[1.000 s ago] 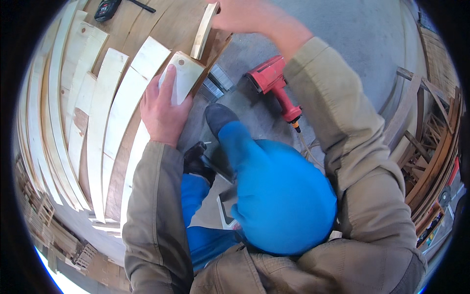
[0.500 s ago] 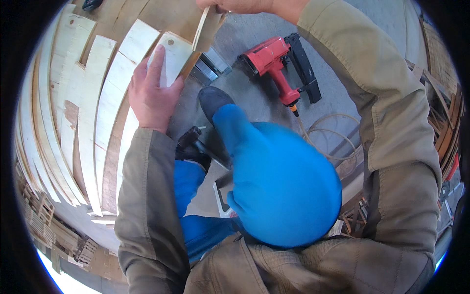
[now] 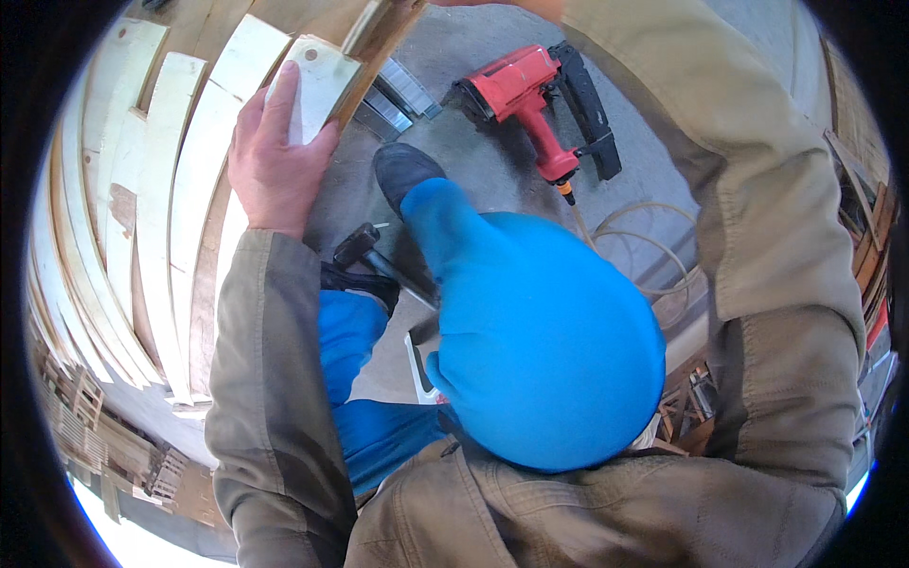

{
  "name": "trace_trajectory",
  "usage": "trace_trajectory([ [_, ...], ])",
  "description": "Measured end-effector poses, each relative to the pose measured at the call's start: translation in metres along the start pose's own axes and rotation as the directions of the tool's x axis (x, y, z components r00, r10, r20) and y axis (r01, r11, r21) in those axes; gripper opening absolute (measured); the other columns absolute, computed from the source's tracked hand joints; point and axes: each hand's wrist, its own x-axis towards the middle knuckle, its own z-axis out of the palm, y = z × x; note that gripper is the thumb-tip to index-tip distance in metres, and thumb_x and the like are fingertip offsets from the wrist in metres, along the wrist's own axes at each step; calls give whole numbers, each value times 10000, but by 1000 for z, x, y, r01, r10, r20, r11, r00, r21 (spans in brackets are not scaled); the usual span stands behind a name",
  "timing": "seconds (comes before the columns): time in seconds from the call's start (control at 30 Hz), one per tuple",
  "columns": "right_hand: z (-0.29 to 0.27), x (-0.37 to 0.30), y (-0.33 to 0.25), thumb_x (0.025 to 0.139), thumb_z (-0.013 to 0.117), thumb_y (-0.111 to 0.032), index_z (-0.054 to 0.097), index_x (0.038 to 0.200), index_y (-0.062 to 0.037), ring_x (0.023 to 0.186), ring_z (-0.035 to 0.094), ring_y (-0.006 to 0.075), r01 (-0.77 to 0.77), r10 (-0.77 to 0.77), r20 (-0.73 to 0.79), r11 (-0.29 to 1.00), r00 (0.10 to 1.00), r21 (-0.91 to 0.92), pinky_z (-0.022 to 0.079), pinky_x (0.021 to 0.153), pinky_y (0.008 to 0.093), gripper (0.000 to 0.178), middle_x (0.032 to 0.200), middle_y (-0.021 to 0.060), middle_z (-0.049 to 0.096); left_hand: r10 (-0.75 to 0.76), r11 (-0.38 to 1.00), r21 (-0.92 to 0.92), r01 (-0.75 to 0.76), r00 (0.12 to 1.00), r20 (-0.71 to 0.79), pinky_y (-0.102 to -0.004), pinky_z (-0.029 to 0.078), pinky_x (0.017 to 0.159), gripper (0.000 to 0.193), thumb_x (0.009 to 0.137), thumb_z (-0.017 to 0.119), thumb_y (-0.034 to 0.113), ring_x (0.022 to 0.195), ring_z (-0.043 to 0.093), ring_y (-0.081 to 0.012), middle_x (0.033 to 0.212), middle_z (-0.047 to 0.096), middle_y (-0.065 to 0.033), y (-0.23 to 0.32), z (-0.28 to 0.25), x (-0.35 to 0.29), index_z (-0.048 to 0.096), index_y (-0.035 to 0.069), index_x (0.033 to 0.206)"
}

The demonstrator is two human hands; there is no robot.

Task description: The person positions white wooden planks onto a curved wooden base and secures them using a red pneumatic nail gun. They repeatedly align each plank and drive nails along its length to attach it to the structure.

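So my left hand (image 3: 275,166) is clasping the end of a flat, pale wooden board (image 3: 317,83) with a round knot, thumb and fingers parted around it. The board's sitting upper left of centre, next to some long whitish planks (image 3: 166,180). My right hand (image 3: 502,5) is mostly hiding past the top edge, so I can't tell what its fingers are doing. A red and black nail gun (image 3: 519,83) is lying on the grey floor (image 3: 454,151), and a black-headed hammer (image 3: 357,244) is resting near my shoes.
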Motion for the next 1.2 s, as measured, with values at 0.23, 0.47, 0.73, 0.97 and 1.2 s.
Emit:
trace_trajectory([
  [0.23,-1,0,-7,867,656,-171,705,812,-127,1001,707,324,-55,56,24,998,998,-24,598,834,456,85,921,83,725,-7,1000,-16,7,1000,-12,-442,626,968,791,791,919,272,1179,705,-295,1315,686,-116,-2,6,1,623,233,1523],
  [0.47,3,-1,-5,875,640,-186,700,813,-135,987,699,304,-27,25,-36,999,999,-32,594,834,437,100,934,71,724,15,1000,7,-15,1000,-6,-463,608,990,754,782,896,241,1178,699,-301,1313,694,-122,4,2,7,633,164,1485],
  [0.73,6,0,-5,874,638,-208,699,782,-149,972,695,294,-7,4,-43,997,999,-71,586,837,425,125,895,66,720,-65,996,57,64,998,16,-470,567,1045,808,751,885,243,1187,690,-330,1284,699,-140,16,-1,15,577,138,1490],
  [0.97,8,2,-4,873,636,-210,696,774,-141,957,701,301,-3,0,-50,997,999,-74,589,830,429,135,887,72,724,-81,995,57,80,997,13,-481,589,997,789,746,878,234,1177,698,-346,1256,705,-169,16,0,18,587,108,1469],
  [1.2,4,3,-8,864,637,-185,723,769,-127,933,722,319,-18,12,-66,994,998,-104,601,820,440,140,874,90,742,-55,996,74,56,998,-25,-492,587,991,832,751,891,280,1179,696,-353,1278,692,-178,14,4,15,557,97,1491],
])
